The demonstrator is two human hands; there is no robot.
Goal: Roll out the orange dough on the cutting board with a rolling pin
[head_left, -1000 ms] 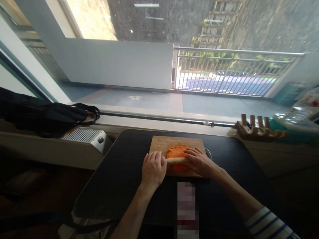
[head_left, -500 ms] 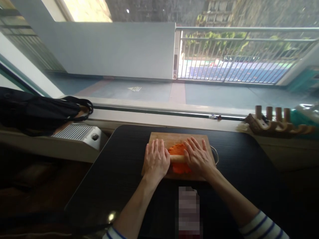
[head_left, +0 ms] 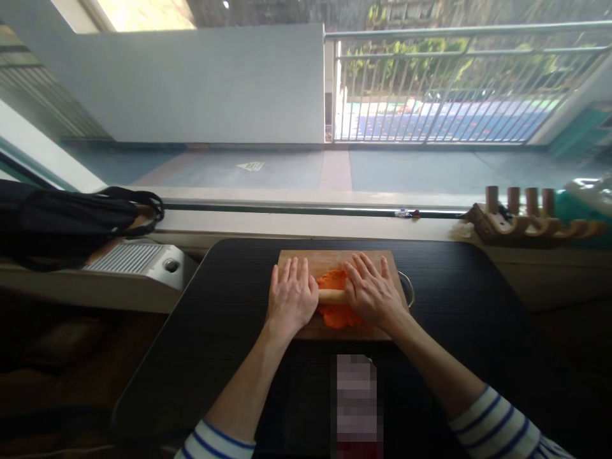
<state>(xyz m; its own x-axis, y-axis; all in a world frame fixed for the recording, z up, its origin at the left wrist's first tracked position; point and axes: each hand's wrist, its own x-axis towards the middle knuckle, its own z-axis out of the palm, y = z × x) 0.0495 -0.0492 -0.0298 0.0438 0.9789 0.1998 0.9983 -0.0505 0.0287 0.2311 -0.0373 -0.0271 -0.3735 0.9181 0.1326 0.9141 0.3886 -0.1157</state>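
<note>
Nearest: striped sleeves (head_left: 500, 424), forearms reaching over a black table (head_left: 224, 306) with rounded far corners and a faint grain. Left hand (head_left: 292, 298): palm down over the left end of a pale rolling pin (head_left: 331, 297), fingers straight, slightly spread, laid flat rather than wrapped round it. Right hand (head_left: 375, 293): likewise on the right end, fingers extended and more widely fanned; thumb contact cannot be told. Pin lies crosswise on a flattened, ragged-edged orange dough (head_left: 340, 317), which rests mid-board between the hands. Wooden board (head_left: 325, 258) sits flat on the table; metal loop (head_left: 412, 290) at its right edge.

Beyond the table: pale windowsill (head_left: 287, 224). At left, white vented unit (head_left: 136, 261), black bag (head_left: 62, 220) partly over it. At right, wooden rack (head_left: 530, 223) with upright pegs, beside something teal (head_left: 586, 207), blurred.

Through the glass: grey-blue walkway (head_left: 287, 172), white wall (head_left: 215, 89), metal railing (head_left: 444, 102); farthest, greenery (head_left: 430, 57).
</note>
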